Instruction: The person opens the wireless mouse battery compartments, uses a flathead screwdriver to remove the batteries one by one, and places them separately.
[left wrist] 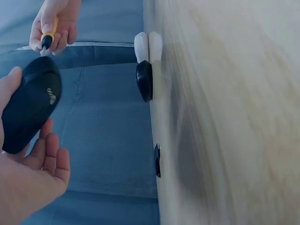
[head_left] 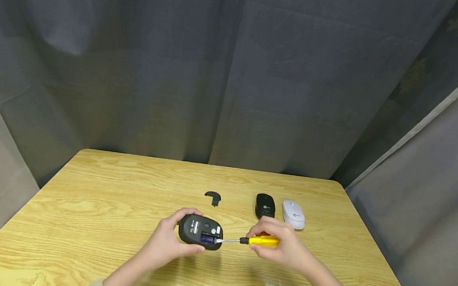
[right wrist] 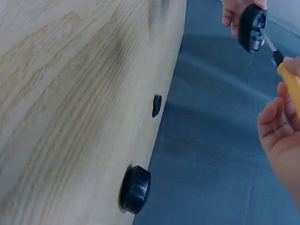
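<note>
My left hand (head_left: 169, 240) grips a black computer mouse (head_left: 192, 229) above the table, its underside turned up toward the head camera. The battery compartment there is uncovered, and a dark purple battery (head_left: 207, 239) lies in it. My right hand (head_left: 279, 242) holds a screwdriver (head_left: 263, 241) by its yellow handle, with thumb and fingers around it. The screwdriver's metal tip meets the end of the compartment beside the battery. In the left wrist view the top shell of the held mouse (left wrist: 35, 101) shows, and the screwdriver's tip is hidden behind it.
On the wooden table (head_left: 103, 205) a small black battery cover (head_left: 214, 197) lies beyond the held mouse. Farther right stand a second black mouse (head_left: 265, 205) and a white mouse (head_left: 293, 214), side by side. Grey curtains (head_left: 170, 78) hang behind the table's far edge.
</note>
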`<state>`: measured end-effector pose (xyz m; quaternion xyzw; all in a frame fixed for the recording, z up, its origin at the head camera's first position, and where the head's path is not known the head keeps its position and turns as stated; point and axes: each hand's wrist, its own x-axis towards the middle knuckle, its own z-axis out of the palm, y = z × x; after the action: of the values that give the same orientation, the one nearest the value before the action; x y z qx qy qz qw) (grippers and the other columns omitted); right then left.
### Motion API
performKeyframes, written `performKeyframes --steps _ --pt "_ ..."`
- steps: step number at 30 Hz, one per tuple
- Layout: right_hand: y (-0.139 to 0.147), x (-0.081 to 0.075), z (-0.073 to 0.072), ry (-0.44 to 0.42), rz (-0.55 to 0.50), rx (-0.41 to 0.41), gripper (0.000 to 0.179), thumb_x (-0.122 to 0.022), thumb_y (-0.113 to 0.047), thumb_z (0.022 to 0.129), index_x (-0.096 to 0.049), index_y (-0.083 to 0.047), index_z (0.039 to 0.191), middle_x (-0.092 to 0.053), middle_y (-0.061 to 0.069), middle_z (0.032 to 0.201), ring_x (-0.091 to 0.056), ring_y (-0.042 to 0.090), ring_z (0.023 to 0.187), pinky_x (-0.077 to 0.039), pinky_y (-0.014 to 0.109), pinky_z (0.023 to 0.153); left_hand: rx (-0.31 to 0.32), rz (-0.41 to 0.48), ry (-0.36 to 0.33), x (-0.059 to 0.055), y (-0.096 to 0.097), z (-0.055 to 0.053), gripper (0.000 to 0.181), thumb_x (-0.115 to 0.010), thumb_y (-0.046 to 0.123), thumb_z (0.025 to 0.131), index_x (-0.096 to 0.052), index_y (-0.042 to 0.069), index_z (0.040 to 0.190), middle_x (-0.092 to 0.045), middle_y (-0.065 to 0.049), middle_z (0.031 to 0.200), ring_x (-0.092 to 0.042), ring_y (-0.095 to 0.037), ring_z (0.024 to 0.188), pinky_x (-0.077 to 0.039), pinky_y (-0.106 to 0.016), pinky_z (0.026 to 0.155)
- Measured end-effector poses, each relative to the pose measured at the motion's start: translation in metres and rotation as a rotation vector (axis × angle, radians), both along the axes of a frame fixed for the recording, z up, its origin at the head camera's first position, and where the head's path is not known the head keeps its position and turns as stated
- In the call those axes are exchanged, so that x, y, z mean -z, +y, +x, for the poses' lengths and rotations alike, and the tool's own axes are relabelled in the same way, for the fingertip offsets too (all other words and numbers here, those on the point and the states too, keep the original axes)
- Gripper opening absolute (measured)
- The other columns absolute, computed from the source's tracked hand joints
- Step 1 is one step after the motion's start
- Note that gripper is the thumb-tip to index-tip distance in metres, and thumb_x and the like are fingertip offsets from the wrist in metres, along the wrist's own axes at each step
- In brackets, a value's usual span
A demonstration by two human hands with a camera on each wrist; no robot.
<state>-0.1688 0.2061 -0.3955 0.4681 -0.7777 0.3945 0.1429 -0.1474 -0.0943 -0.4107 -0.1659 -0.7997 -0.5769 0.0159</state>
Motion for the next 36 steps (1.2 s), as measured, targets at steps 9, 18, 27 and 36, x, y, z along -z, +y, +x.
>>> performKeyframes --steps 9,18,27,36 --pt "-0.009 -0.016 0.007 -0.042 -0.116 -0.007 0.033 -0.074 0.012 0.067 -0.066 -0.009 0.091 -0.064 0.001 0.082 -0.057 0.009 0.074 -0.050 0.017 0.061 0.026 0.085 -0.050 0.002 -0.002 -0.004 0.070 -0.089 0.016 0.059 -0.056 0.017 0.121 -0.061 0.000 0.116 -0.054 -0.023 0.110 -0.043 -0.036 0.096" --pt "-0.008 0.007 0.000 -0.160 -0.198 0.009 0.034 -0.074 0.011 0.069 -0.067 -0.009 0.095 -0.064 0.005 0.084 -0.058 0.010 0.074 -0.052 0.020 0.063 0.013 0.184 -0.110 0.007 0.004 -0.005 0.069 -0.088 0.008 0.059 -0.056 0.016 0.119 -0.062 -0.006 0.113 -0.057 -0.023 0.106 -0.051 -0.026 0.086" --pt "-0.014 0.013 0.003 -0.275 -0.258 0.034 0.026 -0.071 0.009 0.075 -0.065 -0.007 0.095 -0.064 0.009 0.086 -0.057 0.011 0.073 -0.053 0.023 0.061 0.019 0.326 -0.193 0.009 0.009 -0.004 0.070 -0.085 0.004 0.062 -0.052 0.008 0.124 -0.059 -0.012 0.120 -0.059 -0.022 0.107 -0.053 -0.027 0.083" --pt "-0.015 0.021 0.003 -0.345 -0.292 0.065 0.025 -0.068 0.010 0.075 -0.064 -0.007 0.093 -0.064 0.007 0.086 -0.058 0.008 0.073 -0.054 0.024 0.061 0.060 0.371 -0.246 0.010 0.013 -0.004 0.068 -0.083 0.006 0.066 -0.050 0.007 0.126 -0.057 -0.015 0.123 -0.058 -0.025 0.109 -0.054 -0.029 0.083"
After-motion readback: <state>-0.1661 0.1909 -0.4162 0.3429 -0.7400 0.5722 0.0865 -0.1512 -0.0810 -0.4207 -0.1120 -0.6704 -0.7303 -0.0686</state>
